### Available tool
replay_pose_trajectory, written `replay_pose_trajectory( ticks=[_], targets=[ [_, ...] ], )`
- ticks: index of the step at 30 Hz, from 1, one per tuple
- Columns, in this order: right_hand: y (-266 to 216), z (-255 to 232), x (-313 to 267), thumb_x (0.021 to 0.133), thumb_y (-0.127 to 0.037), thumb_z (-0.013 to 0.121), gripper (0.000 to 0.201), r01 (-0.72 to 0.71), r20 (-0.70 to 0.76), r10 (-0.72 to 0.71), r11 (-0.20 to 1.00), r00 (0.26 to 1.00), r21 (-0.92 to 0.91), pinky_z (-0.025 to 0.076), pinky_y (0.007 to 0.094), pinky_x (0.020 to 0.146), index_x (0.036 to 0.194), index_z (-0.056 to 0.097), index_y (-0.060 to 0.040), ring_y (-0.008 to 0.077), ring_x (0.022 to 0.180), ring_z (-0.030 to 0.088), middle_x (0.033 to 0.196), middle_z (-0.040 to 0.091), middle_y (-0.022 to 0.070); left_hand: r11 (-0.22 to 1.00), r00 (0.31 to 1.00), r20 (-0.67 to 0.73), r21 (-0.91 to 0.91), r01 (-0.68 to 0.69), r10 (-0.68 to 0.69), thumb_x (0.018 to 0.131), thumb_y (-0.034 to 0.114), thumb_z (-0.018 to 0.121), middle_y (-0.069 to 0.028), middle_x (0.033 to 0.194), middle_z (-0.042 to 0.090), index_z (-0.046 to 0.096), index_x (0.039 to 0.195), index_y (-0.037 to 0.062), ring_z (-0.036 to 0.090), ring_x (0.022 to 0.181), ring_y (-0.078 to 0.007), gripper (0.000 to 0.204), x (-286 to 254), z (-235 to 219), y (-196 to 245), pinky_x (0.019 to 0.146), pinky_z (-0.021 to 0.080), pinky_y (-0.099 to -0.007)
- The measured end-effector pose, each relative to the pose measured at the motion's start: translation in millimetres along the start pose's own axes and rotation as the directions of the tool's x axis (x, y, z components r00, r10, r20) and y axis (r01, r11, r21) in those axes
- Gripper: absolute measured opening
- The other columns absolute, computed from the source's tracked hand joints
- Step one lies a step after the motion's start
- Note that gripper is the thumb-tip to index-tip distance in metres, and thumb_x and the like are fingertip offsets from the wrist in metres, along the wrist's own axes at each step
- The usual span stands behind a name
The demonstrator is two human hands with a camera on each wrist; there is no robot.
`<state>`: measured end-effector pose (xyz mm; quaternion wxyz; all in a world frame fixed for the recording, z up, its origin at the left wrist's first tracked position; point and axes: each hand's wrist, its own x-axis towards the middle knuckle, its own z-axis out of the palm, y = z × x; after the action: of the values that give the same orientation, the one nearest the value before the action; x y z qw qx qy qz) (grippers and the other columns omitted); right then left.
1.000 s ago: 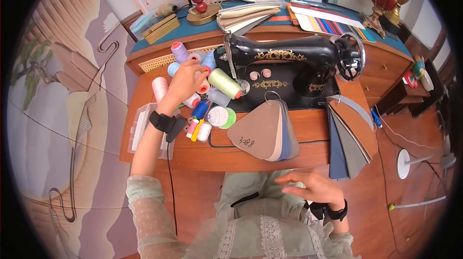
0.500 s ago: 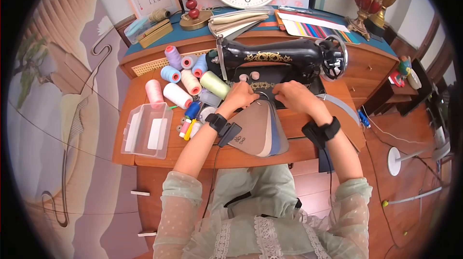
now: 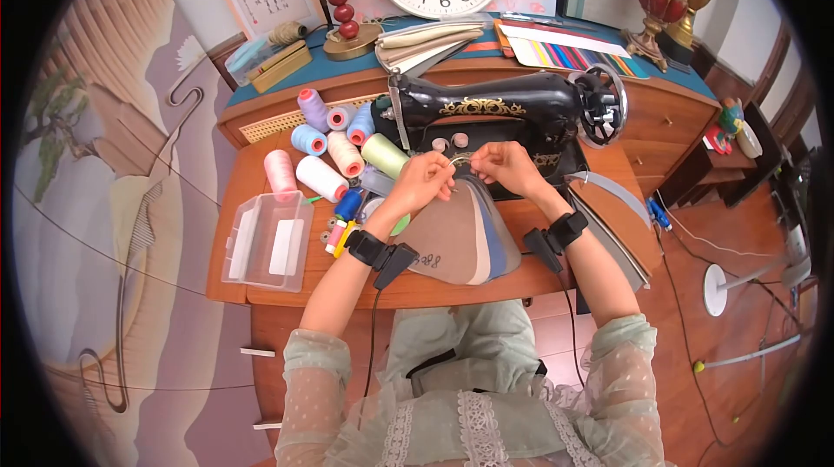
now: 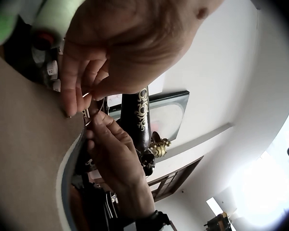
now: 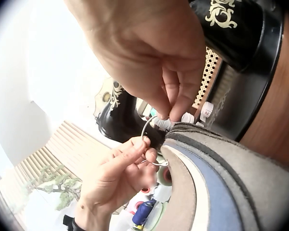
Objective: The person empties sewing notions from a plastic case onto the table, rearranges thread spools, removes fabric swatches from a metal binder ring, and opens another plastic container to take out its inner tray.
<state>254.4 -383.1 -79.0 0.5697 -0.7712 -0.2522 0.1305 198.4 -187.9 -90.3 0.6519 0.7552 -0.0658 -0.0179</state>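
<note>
A metal ring (image 5: 144,129) runs through the narrow end of a fan of fabric swatches (image 3: 443,237), brown on top with cream and blue edges below. My left hand (image 3: 423,182) pinches the ring's left side between thumb and fingers. On its right side, my right hand (image 3: 508,168) pinches the ring with the fingertips. In the right wrist view the swatches (image 5: 216,187) hang from the ring beside both hands. The left wrist view shows the left hand (image 4: 120,48) above the right hand (image 4: 118,159), fingertips close together at the ring.
A black sewing machine (image 3: 486,102) stands behind the hands. Thread spools (image 3: 321,176) lie to the left, near a clear plastic box (image 3: 265,274). A second swatch fan (image 3: 608,215) lies at the table's right, partly behind the right forearm. Two small pale rolls sit on the machine bed.
Over the last second my left hand moved right from the spools and my right hand rose from the lap to the ring. Both hands now pinch it, and the ring end is lifted slightly.
</note>
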Motion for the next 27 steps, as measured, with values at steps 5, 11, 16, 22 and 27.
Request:
replay_pose_trajectory(
  ticks=[5,11,16,22,27],
  targets=[
    [-8,9,0,0.085,-0.007,0.061,0.011,0.088,-0.013,-0.089,0.996,0.996,-0.031,0.050,0.0223,0.058,0.087,0.064,0.0039,0.0083,0.063,0.059,0.073,0.064,0.0039,0.991,0.998,-0.025,0.121,-0.053,0.056,0.091,0.011,0.050,-0.0073,0.066,0.060,0.059,0.086,-0.0043,0.058,0.053,-0.0110,0.018,-9,1,9,0.049,0.051,-0.0234],
    [-4,24,-6,0.088,-0.010,0.057,0.013,0.142,-0.187,-0.141,0.990,0.972,-0.006,0.048,0.0242,0.057,0.088,0.059,0.0032,0.0089,0.061,0.057,0.070,0.061,0.0035,0.999,0.992,-0.118,-0.010,-0.049,0.048,0.093,0.015,0.050,-0.0076,0.068,0.060,0.059,0.089,-0.0026,0.060,0.055,-0.0116,0.020,-13,-6,12,0.049,0.050,-0.0227],
    [14,33,0,0.091,-0.010,0.052,0.012,0.085,-0.316,-0.052,0.992,0.947,0.089,0.047,0.0238,0.056,0.089,0.056,0.0017,0.0085,0.062,0.055,0.071,0.060,0.0038,0.982,0.990,-0.144,-0.188,-0.034,0.007,0.092,0.018,0.053,-0.0069,0.076,0.062,0.059,0.097,0.0002,0.061,0.064,-0.0114,0.020,-14,-9,5,0.054,0.051,-0.0222],
    [2,26,-6,0.092,-0.012,0.052,0.014,0.133,-0.210,-0.097,0.978,0.973,0.162,0.047,0.0228,0.058,0.093,0.057,0.0009,0.0073,0.066,0.055,0.075,0.060,0.0040,0.969,0.997,-0.030,0.237,-0.068,0.077,0.085,0.016,0.063,-0.0071,0.095,0.063,0.056,0.113,0.0001,0.061,0.076,-0.0119,0.033,-29,-8,-4,0.064,0.051,-0.0245],
    [-8,17,-6,0.091,-0.012,0.054,0.015,0.128,-0.085,-0.116,0.980,0.990,0.153,0.048,0.0232,0.060,0.099,0.057,0.0003,0.0088,0.070,0.056,0.080,0.060,0.0052,0.997,0.972,0.221,-0.019,-0.076,0.078,0.088,0.014,0.061,-0.0010,0.099,0.062,0.056,0.116,0.0010,0.057,0.087,-0.0066,0.031,-27,-11,3,0.075,0.046,-0.0224]
  ],
)
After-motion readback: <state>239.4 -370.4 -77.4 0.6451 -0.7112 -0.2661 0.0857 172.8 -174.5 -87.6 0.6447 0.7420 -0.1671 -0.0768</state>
